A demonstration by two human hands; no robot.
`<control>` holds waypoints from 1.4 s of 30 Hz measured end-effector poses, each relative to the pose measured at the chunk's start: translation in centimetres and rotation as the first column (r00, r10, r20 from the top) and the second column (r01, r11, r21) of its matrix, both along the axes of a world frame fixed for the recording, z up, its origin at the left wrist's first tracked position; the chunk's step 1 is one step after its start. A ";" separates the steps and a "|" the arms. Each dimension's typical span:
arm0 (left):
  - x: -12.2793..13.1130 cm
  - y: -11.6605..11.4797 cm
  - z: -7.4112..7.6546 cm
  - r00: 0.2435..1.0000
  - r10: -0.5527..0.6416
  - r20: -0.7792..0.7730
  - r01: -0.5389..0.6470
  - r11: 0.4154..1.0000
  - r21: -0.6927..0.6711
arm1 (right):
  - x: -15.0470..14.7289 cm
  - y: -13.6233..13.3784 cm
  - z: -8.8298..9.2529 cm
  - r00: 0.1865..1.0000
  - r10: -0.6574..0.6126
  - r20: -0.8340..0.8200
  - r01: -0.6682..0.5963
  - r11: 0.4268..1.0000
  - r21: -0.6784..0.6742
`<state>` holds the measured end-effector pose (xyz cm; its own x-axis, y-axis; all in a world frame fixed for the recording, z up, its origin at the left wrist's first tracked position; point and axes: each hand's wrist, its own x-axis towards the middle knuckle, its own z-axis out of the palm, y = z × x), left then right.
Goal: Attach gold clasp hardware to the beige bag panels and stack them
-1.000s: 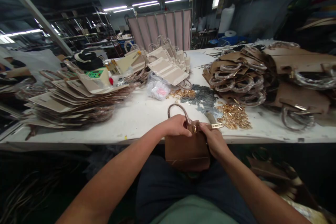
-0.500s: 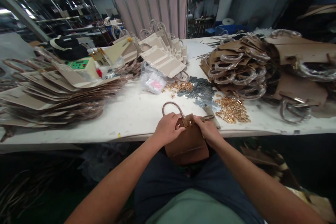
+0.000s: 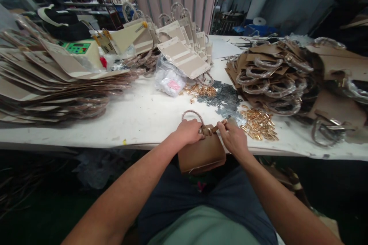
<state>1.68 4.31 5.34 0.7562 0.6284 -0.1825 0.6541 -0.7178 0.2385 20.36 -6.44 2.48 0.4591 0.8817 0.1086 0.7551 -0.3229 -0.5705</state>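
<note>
A small brown handbag point(image 3: 202, 154) rests against the front edge of the table, its wrapped handle point(image 3: 192, 112) standing up behind. My left hand point(image 3: 189, 132) is closed on the bag's upper left edge, thumb over the front near the metal fitting. With fingers pinched, my right hand point(image 3: 233, 136) holds the end of a brown strap point(image 3: 220, 125) at the bag's upper right. The strap runs from the gold-coloured fitting point(image 3: 209, 131) at the top of the bag toward that hand. Part of the strap's end is hidden by the fingers.
Gold-coloured metal pieces point(image 3: 260, 124) lie in a heap right of my right hand, beside grey flat pieces point(image 3: 224, 97). Stacked bag panels point(image 3: 57, 84) fill the left side; more brown panels with wrapped handles point(image 3: 267, 72) pile up at right. A machine with green keypad point(image 3: 77, 48) stands at back left.
My right hand has shifted from the bag's top edge to the strap's end, pulling it out to the right. The bag has tilted slightly, and the camera view has dipped.
</note>
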 end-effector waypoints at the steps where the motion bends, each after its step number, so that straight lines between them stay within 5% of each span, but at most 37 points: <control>1: 0.2 0.1 0.0 1.000 -0.001 -0.005 0.001 1.000 -0.001 | 0.6 0.2 0.1 1.000 -0.018 0.010 0.018 0.999 0.030; 6: 0.3 0.8 -0.7 1.000 0.008 0.030 -0.008 1.000 0.027 | 2.5 0.5 0.1 0.982 -0.003 -0.191 0.043 0.978 0.204; 14: -4.2 -2.6 -3.8 0.862 -0.094 0.498 -0.086 0.942 0.326 | 2.5 0.4 -0.7 0.985 -0.038 -0.170 0.075 0.972 0.221; 20: -7.7 -6.8 -4.9 0.609 0.272 0.745 -0.493 0.866 0.087 | 2.6 0.3 -1.0 0.987 -0.046 -0.154 0.080 0.972 0.220; 23: -8.3 -7.8 -5.2 0.528 0.384 0.757 -0.537 0.842 -0.052 | 2.7 0.1 -1.0 0.989 -0.039 -0.143 0.071 0.970 0.232; 36: -7.7 -8.1 -3.9 0.727 0.397 0.560 -0.494 0.869 0.024 | 3.3 -1.0 -0.2 0.974 0.089 -0.210 -0.011 0.937 0.349; 42: -7.5 -7.9 -3.6 0.793 0.392 0.466 -0.480 0.873 0.082 | 6.4 -0.9 -1.4 0.986 0.122 0.111 -0.151 0.938 0.313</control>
